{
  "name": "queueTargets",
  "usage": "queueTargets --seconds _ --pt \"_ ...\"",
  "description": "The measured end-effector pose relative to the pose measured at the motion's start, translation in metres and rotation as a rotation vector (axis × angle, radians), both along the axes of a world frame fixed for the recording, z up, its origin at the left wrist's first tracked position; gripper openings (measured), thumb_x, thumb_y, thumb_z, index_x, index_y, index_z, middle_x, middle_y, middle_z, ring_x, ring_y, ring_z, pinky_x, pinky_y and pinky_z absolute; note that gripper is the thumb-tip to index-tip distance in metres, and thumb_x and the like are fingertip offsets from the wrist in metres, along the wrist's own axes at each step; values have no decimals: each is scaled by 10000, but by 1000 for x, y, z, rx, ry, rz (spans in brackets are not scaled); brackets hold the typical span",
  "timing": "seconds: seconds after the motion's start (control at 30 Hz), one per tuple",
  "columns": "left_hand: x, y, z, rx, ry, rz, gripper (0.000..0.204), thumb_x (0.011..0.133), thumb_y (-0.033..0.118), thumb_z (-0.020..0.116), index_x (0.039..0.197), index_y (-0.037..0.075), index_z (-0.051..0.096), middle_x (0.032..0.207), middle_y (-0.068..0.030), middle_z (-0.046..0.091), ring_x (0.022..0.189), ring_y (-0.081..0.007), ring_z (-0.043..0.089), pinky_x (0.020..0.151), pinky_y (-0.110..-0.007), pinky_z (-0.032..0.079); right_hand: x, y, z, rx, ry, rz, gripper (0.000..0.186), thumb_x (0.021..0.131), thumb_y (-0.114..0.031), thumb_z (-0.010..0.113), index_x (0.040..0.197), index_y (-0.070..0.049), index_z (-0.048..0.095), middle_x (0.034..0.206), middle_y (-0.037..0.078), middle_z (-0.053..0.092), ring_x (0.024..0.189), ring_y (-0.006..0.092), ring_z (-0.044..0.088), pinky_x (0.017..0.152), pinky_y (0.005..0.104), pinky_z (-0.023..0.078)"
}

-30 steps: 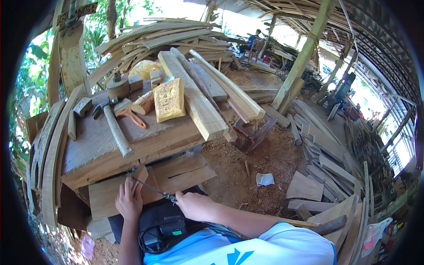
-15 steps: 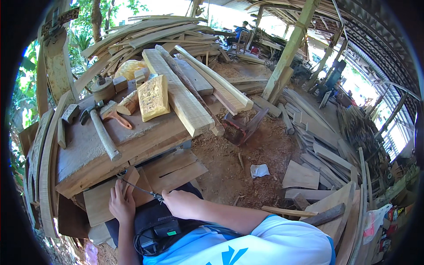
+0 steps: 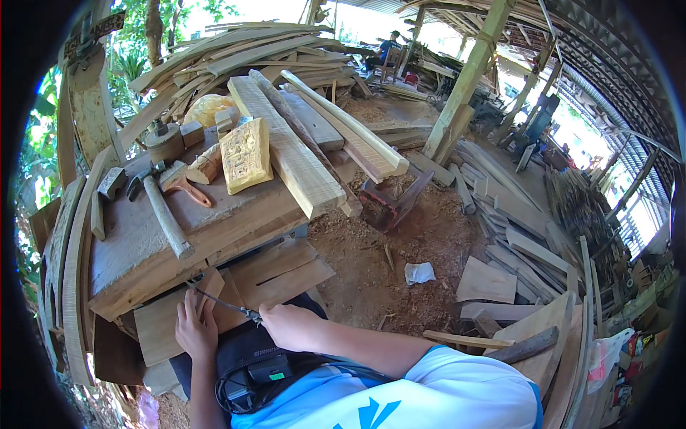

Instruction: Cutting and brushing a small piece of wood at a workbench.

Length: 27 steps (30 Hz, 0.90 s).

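My right hand (image 3: 291, 329) is closed in a fist around the near end of a thin dark rod-shaped tool (image 3: 227, 304). Dark wrapping or cord shows by that fist; whether the tool is a file or something else I cannot tell. The rod runs left over a small wooden piece (image 3: 211, 281) at the bench's front edge. Curled around that piece, by the rod's far end, is my left hand (image 3: 196, 330), its fingertips partly hidden. Flat thin boards (image 3: 275, 273) lie under the work, above my lap.
On the wooden bench (image 3: 136, 254) lie a hammer (image 3: 166, 214), a brush with a reddish handle (image 3: 189, 191), a carved yellowish block (image 3: 244, 156) and long planks (image 3: 286, 146). Stacked offcuts (image 3: 529, 250) cover the ground at right. A post (image 3: 468, 86) stands behind. A person (image 3: 389, 50) sits far back.
The whole view has shifted slightly. Both hands keep their hold on the tool and the wooden piece, with no clear movement between them.
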<state>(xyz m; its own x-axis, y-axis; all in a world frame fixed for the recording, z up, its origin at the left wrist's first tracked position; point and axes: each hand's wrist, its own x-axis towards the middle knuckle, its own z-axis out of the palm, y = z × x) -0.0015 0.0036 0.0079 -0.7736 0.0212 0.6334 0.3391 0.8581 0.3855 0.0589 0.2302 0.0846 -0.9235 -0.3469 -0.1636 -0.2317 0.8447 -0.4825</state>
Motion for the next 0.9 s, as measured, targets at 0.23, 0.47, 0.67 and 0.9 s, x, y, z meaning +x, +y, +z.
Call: queueTargets --seconds 0.23,0.47,0.67,0.9 --pt "1 4 6 -16 -36 69 420 919 271 717 1296 112 623 1013 -160 668 828 -393 683 674 -461 555 -10 -8 7 32 39 5 252 945 -125 535 1069 94 541 793 288 685 756 458 708 660 532 579" --pt "-2 1 -3 16 59 27 396 883 314 753 1239 171 656 953 -91 681 780 -324 701 639 -417 572 14 2 29 118 -107 -105 291 997 -239 521 1042 48 542 767 302 666 769 504 670 695 598 531" --pt "-1 0 1 -50 59 57 408 872 338 751 1226 161 650 824 -51 622 680 -255 674 587 -384 554 -9 -18 28 178 -81 -29 243 1019 -208 516 1016 34 537 810 305 684 826 477 699 749 563 568" --pt "0 1 3 -55 67 41 397 883 335 741 1222 152 648 824 -51 619 666 -250 669 586 -372 554 6 2 33 149 -88 -71 240 1009 -177 550 969 58 523 746 299 641 762 506 641 679 569 504"
